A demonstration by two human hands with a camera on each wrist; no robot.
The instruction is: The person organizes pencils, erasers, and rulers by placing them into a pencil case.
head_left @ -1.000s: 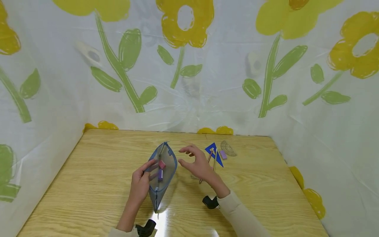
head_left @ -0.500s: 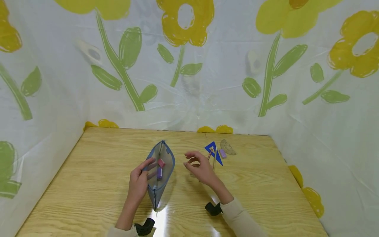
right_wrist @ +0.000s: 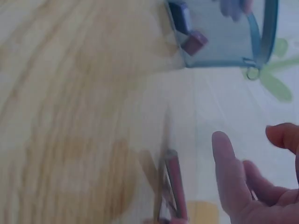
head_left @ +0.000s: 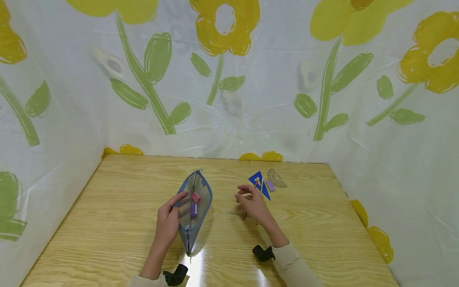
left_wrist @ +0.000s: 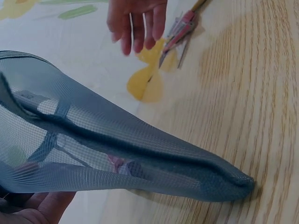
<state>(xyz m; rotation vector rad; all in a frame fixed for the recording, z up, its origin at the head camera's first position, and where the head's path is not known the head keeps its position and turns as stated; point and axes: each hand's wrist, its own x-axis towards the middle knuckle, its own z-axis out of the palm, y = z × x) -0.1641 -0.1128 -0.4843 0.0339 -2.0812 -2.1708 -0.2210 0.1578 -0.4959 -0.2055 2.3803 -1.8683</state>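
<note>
A blue-grey mesh zip pouch [head_left: 205, 201] gapes upward, held by my left hand [head_left: 167, 221] at its left side, with fingers inside the mouth and thumb outside. Inside lie a pink eraser-like block [head_left: 195, 198] and a purple one [head_left: 194, 210]. To the right, my right hand [head_left: 255, 206] hovers over the table with loosely bent fingers and nothing in its grasp. Beneath and beyond it lie a dark red pencil-like stick [head_left: 244, 215] and a pale pencil [head_left: 262, 184], partly hidden by the hand. In the left wrist view, a pink pointed tool [left_wrist: 184, 25] shows near it.
Behind the right hand lie a blue set square [head_left: 266, 193], a lilac eraser [head_left: 270, 185] and a clear protractor [head_left: 277, 179]. A flowered white sheet [head_left: 229, 131] walls the wooden table [head_left: 125, 207] at the back and both sides.
My right hand has drawn away from the pouch, moving right and slightly down toward the pencils. The left hand and pouch have barely shifted.
</note>
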